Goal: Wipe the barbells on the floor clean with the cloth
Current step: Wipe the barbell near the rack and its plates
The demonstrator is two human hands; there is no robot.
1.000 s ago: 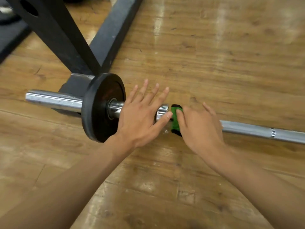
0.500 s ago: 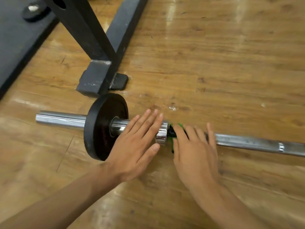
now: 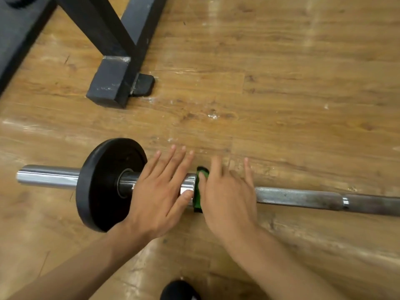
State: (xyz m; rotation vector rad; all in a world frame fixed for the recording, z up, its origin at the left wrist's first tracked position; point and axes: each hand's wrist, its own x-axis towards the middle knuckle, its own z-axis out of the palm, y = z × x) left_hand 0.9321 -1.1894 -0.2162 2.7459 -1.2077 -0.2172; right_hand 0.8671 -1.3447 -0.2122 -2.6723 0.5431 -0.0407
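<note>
Green cloth (image 3: 197, 201) under right fingers (image 3: 216, 169)

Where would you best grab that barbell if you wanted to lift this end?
Probably the knurled shaft, just right of the right hand, taken from above. It lies level along the wooden floor, and the black plate seems to keep it raised, so fingers could curl underneath; the rough knurling should resist slipping.

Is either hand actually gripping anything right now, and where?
Nothing is gripped. The left hand rests flat on the barbell; the right hand presses the green cloth against it with straight fingers.
</note>
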